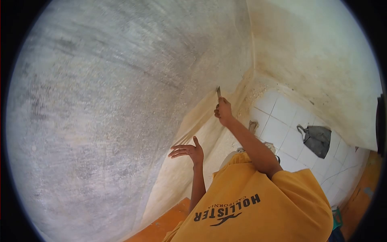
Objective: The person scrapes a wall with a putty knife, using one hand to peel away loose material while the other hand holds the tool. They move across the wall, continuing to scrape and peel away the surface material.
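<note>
My right hand [223, 111] is closed around the handle of a scraper [219, 91], whose narrow metal blade points up against the wall [133, 92]. That wall is grey and rough over most of its face. Below the blade, its lower band [197, 121] shows a paler, cream-yellow surface. Lower and to the left, my left hand [189, 152] is open, with fingers spread and the thumb up. It holds nothing and overlaps the border between the grey and cream areas.
Crumbs of debris [256, 90] lie along the wall's foot and in the corner. On the white tiled floor [282, 109] rests a dark grey bag [318, 140] with a handle. A second, stained cream wall [314, 60] rises at the right. Orange surfaces [161, 222] show near the bottom.
</note>
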Action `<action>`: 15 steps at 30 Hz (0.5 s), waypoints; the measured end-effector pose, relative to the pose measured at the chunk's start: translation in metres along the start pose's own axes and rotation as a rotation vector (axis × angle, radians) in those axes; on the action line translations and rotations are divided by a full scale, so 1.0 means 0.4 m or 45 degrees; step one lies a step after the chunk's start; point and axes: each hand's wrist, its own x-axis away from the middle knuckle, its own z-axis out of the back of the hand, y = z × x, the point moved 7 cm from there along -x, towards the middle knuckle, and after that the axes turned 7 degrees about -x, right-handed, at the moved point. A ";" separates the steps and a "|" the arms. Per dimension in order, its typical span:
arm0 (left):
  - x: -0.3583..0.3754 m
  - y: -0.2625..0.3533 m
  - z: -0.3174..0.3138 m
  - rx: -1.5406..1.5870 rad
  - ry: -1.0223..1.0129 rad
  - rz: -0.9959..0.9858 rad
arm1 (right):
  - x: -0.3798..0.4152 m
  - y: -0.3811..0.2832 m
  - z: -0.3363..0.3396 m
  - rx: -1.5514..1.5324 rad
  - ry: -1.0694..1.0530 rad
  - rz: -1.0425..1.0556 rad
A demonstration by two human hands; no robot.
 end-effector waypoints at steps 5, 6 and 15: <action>0.024 0.008 0.035 0.029 0.035 -0.029 | 0.200 0.081 -0.100 0.089 -0.039 0.138; 0.031 0.010 0.049 0.050 0.035 -0.046 | 0.236 0.096 -0.116 0.142 -0.044 0.199; 0.088 -0.104 0.239 0.108 0.247 -0.056 | 0.298 0.150 -0.143 0.216 -0.293 0.367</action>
